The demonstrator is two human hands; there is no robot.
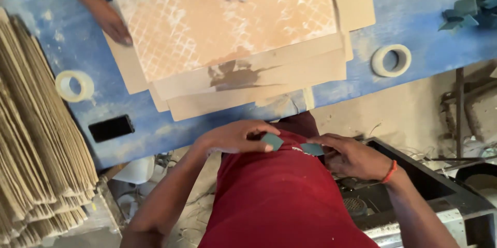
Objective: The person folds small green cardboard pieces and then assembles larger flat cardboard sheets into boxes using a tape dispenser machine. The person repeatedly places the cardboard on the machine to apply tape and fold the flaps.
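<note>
Left hand (235, 137): fingers pinch a small teal piece (272, 141) against the red shirt (279, 196)
Right hand (352, 155): fingers grip a second teal piece (312, 148); orange band at wrist
Counter (414, 20): blue; tile (222, 18) on cardboard sheets (248, 85); two tape rolls (391, 60); more teal pieces (466, 0) heaped at corner

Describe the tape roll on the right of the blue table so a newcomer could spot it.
Start at the blue worktable and the stack of tan cardboard sheets on it. Just right of that stack's lower corner lies a white ring-shaped tape roll, flat on the blue. Unlike the yellowish tape roll at the left, it lies below dark green foam pieces.
</note>
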